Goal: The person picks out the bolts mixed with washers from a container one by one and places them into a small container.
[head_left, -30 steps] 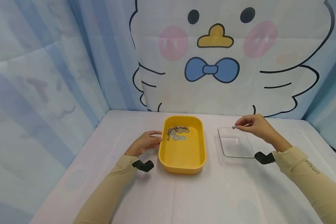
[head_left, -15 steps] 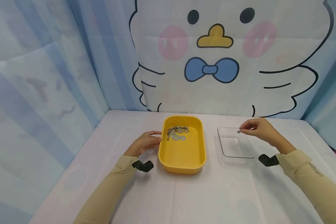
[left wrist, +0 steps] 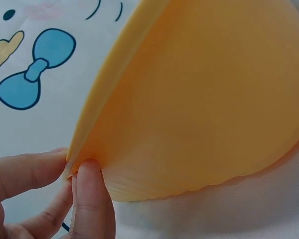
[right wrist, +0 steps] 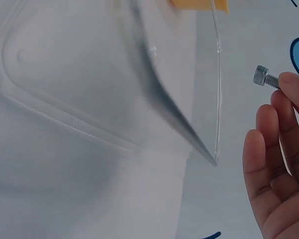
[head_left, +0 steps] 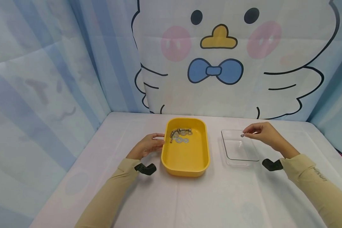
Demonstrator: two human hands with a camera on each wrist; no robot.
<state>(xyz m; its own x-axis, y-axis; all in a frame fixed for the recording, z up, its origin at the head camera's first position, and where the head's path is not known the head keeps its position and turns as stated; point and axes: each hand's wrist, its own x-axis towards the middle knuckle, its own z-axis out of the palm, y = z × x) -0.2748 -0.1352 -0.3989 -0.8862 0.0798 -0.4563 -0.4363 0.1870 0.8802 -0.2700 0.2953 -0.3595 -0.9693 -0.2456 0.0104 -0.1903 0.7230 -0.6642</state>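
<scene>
Having moved down the head view, the right hand is pinching a bolt, tip hidden; the left hand is gripping a yellow tray.

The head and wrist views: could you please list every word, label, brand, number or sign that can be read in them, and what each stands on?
Readable text: none.
Right sleeve: dark lettering, too small and blurred to read.
Tray, box, bolt and backdrop: no writing visible.
</scene>
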